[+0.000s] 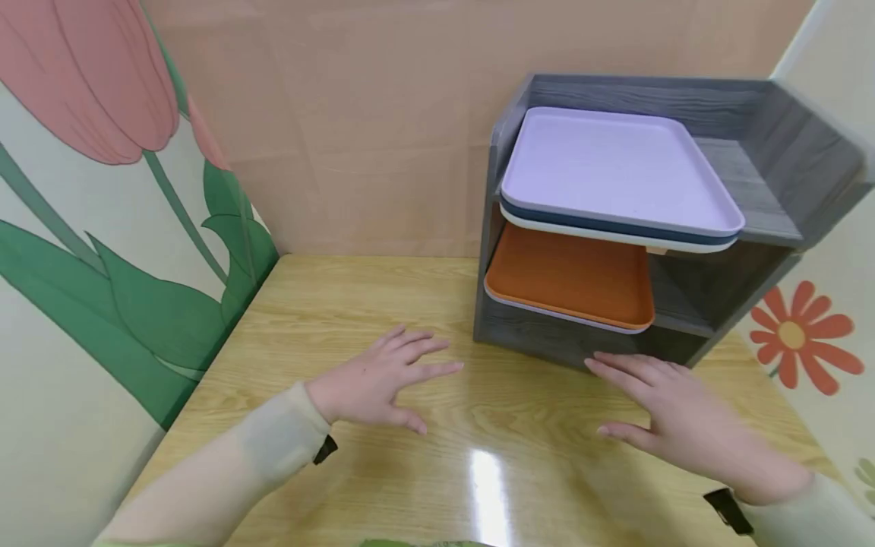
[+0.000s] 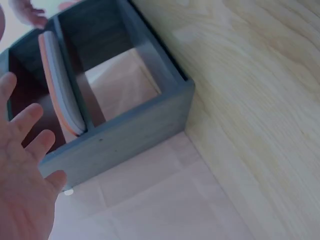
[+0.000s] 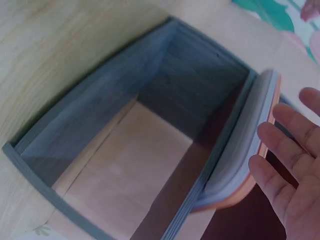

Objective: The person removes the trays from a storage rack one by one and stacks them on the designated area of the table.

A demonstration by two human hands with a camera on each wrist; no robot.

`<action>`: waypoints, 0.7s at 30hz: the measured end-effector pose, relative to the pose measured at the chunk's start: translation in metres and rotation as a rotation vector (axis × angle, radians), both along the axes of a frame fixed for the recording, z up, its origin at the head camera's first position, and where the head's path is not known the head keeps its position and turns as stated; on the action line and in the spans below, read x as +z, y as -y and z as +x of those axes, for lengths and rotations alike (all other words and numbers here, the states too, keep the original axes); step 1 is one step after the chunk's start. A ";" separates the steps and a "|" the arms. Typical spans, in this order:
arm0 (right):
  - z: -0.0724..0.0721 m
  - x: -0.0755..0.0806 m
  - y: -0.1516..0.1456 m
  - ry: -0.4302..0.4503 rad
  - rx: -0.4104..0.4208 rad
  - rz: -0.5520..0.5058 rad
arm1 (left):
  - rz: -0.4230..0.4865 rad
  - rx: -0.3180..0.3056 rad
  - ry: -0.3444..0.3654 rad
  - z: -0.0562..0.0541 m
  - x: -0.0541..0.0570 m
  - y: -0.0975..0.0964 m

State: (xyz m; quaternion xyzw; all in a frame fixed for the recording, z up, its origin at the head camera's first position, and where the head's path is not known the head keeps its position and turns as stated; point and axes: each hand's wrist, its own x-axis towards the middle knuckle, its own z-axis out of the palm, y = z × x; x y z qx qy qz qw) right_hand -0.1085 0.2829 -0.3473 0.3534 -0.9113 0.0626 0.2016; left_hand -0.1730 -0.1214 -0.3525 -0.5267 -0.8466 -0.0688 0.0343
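Observation:
My left hand (image 1: 383,376) hovers over the wooden table with its fingers spread, holding nothing. On the other side, my right hand (image 1: 673,418) also holds nothing, its fingers straight and thumb apart. Its fingertips overlap the foot of a grey wood-grain shelf unit (image 1: 519,334) in the head view. A lavender tray (image 1: 615,167) tops a stack on the upper shelf, above a dark blue tray (image 1: 615,222) and a white tray (image 1: 615,238). On the lower shelf, an orange tray (image 1: 570,273) lies over another pale lavender tray (image 1: 560,312). The trays' front edges jut out past the shelves.
The light wood table (image 1: 328,304) meets a pinkish-tan covered back wall (image 1: 376,137). Tulips are painted on the left wall (image 1: 61,380), and an orange flower (image 1: 793,334) on the right one. The unit's right side panel (image 1: 807,159) stands higher than the trays.

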 end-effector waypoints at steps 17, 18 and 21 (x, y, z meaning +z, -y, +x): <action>0.005 0.006 -0.032 -0.008 -0.273 -0.223 | 0.454 0.193 0.509 -0.005 0.033 -0.029; 0.005 0.006 -0.034 -0.003 -0.283 -0.236 | 0.477 0.207 0.539 -0.005 0.036 -0.031; 0.005 0.008 -0.038 0.028 -0.345 -0.276 | 0.548 0.247 0.619 -0.008 0.045 -0.037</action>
